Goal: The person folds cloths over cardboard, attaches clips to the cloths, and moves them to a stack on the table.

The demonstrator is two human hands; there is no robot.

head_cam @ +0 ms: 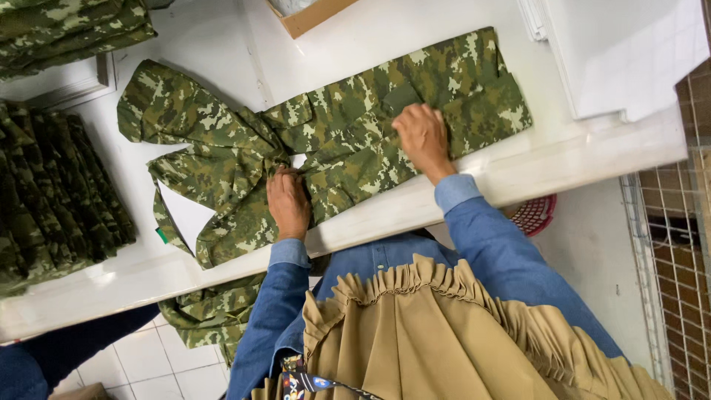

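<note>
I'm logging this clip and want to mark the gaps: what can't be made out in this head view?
- Brown cardboard box: cut off by the top edge; contents unclear.
- Red mesh basket: mostly hidden under the white table.
- Camouflage jacket: parts covered by the left hand and right hand.
- Stacked camouflage garments: cut off by the left edge; count unclear.

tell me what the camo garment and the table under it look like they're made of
Camouflage garment: seems woven cloth, matte, since it creases and folds softly under the left hand and right hand. Table: smooth white hard surface with a faint sheen, perhaps laminate or painted board; the look leaves it open.
</note>
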